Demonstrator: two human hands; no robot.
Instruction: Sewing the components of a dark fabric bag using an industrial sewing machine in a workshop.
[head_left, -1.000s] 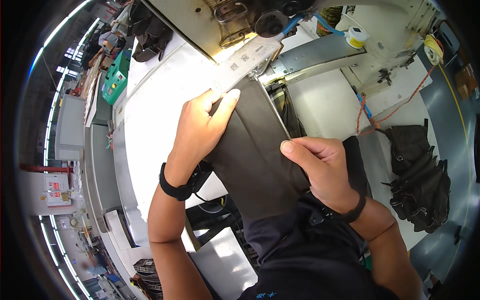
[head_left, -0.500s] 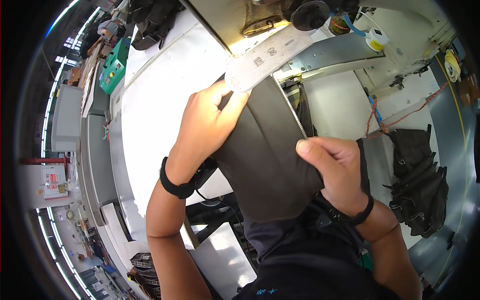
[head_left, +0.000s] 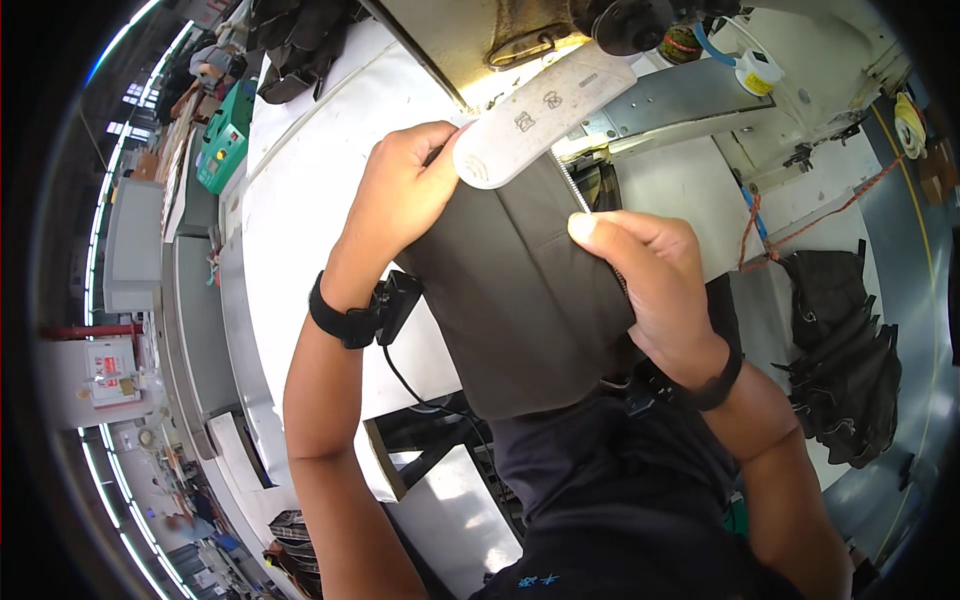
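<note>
A dark grey-brown fabric piece [head_left: 520, 300] stretches from under the pale, rounded machine cover [head_left: 545, 120] down to my lap. Along its right edge runs a metal-toothed zipper [head_left: 570, 183]. My left hand [head_left: 395, 190] is closed at the fabric's upper left edge, thumb on top and fingertips partly hidden beside the cover. Lower on the right, my right hand [head_left: 660, 285] pinches the zipper edge between thumb and bent forefinger. The cover hides the place where the fabric passes under the sewing machine [head_left: 690, 105].
More dark fabric pieces [head_left: 845, 350] hang at the right, and others [head_left: 300, 45] lie at the upper left. A small white bottle [head_left: 757, 72] stands on the machine near a blue tube. An orange cord [head_left: 830, 222] crosses the right side. A green box [head_left: 227, 137] sits farther left.
The fabric has shifted away from me, toward the machine. My right hand has moved up and left along with the zipper edge; my left hand has moved slightly up and left.
</note>
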